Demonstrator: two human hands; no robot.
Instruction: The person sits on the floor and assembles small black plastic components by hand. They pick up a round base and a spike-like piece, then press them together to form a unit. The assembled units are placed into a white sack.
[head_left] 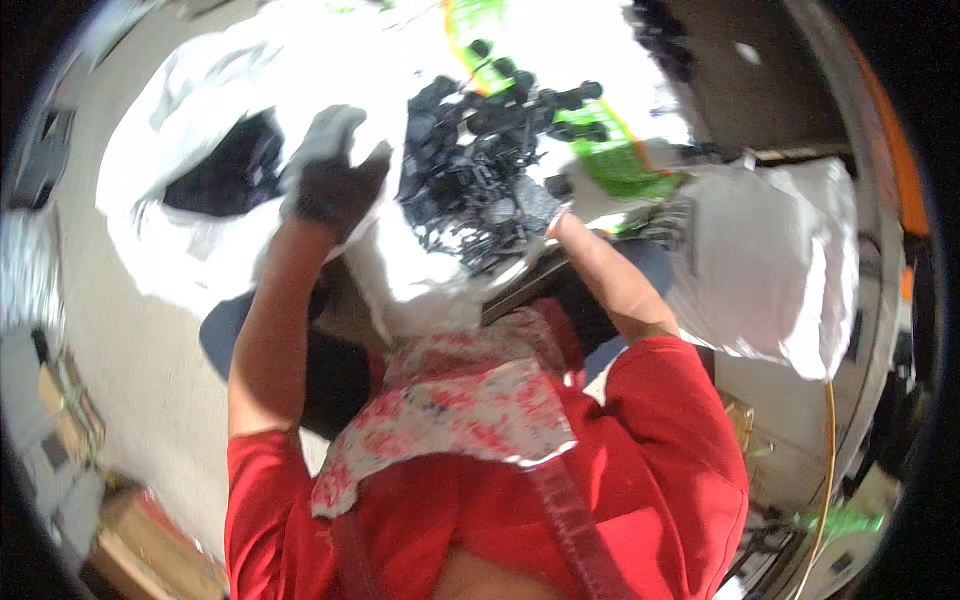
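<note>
Red shirt point(650, 440) and floral apron point(460, 410) fill the view closest to the camera. Beyond them, a heap of small black plastic parts point(455, 165) lies on the bright tabletop, between the two gloved hands. Its pieces point every which way, with no shared long axis; some are slender, others chunky or rounded, all dark and jumbled. Green mesh point(620, 165) with an orange edge lies at the heap's right, its long axis slanting from far left to near right. The left hand point(335, 175), blurred, is beside an open white sack point(185, 110) with dark contents, thumb and fingers apart. The right hand point(525, 205) touches the heap's right side; whether its fingers grip anything, I cannot tell.
</note>
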